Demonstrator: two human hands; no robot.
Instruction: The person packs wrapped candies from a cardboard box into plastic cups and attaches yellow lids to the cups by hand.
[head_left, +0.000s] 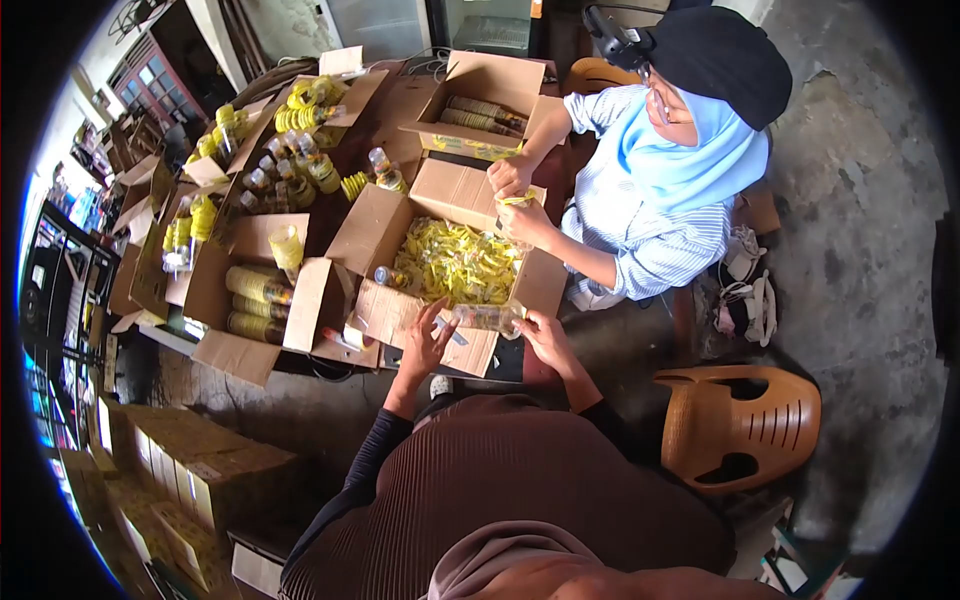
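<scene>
Between my two hands, over the near flap of an open cardboard box (375,232), lies a clear plastic bottle (487,317), held sideways. My right hand (548,342) has its fingers closed around the bottle's right end. At the other end, my left hand (427,340) has its fingers spread, close to the bottle. Many small yellow pieces (460,262) fill the box. A small clear container (390,277) lies at the left side of the pieces.
A co-worker (660,185) sits at the right of the box, both hands together above its edge. Cartons of yellow-banded stacks (262,285) stand left, beside clear bottles (290,170). Another open carton (495,75) is behind. An orange chair (690,425) stands at the right.
</scene>
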